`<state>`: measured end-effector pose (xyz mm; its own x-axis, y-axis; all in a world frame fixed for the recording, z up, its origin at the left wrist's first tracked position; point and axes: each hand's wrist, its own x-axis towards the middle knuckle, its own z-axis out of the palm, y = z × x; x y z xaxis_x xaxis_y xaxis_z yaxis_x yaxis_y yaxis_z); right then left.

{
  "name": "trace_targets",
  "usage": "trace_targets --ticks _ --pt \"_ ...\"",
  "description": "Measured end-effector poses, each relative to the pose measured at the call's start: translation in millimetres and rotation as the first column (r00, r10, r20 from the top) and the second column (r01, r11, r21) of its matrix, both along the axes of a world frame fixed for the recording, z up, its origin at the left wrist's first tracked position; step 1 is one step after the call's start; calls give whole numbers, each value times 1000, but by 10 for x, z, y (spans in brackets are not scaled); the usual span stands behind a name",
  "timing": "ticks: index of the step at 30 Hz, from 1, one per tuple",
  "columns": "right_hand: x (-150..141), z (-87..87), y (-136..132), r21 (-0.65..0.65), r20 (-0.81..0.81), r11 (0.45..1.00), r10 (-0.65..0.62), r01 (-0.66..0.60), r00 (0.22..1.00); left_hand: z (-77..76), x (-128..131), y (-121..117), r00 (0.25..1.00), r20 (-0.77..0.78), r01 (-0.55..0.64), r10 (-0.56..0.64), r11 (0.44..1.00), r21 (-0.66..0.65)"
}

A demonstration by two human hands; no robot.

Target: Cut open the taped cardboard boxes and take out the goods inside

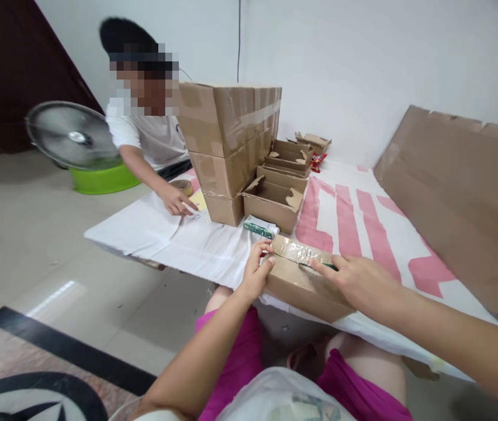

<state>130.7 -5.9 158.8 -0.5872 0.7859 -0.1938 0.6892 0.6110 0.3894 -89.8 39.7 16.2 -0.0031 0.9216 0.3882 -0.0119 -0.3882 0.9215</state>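
Observation:
A brown cardboard box (308, 283) lies at the table's near edge, with shiny clear tape along its top and a dark slit beside the tape. My left hand (258, 272) is closed on the box's left end, thumb on top. Over the right part of the lid, my right hand (358, 280) has its fingers bent and its index fingertip at the slit. Something thin and dark green shows at those fingers; its kind is not clear. A small green-and-white carton (260, 227) lies just beyond my left hand.
Taped cartons (235, 128) stand stacked ahead, beside open cardboard boxes (273, 202). Across the table sits a person (148, 131), one hand near a tape roll (182, 186). A large cardboard sheet (455, 204) leans at right. A fan (73, 134) stands on the floor at left.

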Motion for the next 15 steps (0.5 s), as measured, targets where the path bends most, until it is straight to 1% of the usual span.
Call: trace_targets --ticks 3,5,9,11,12,13,15 --pt "132 14 -8 -48 43 999 -7 9 999 12 7 -17 1000 4 1 -1 1000 -18" --pt "231 72 -25 -55 14 998 -13 14 1000 16 8 -29 1000 1 -6 6 1000 -28" --pt "334 219 -72 40 -110 998 -41 46 993 10 2 2 999 -33 -5 5 1000 -6" --pt "310 224 -61 79 -155 996 -39 51 987 8 3 23 997 -75 9 -8 1000 18" --pt "290 199 -37 85 -181 995 -32 48 983 6 4 18 995 -99 -4 7 999 33" --pt "274 155 -2 84 -219 995 -25 44 975 1 6 -7 991 -123 -43 50 997 57" --pt "282 27 98 88 -340 994 -35 69 940 -37 1 -134 966 -162 -175 200 972 159"
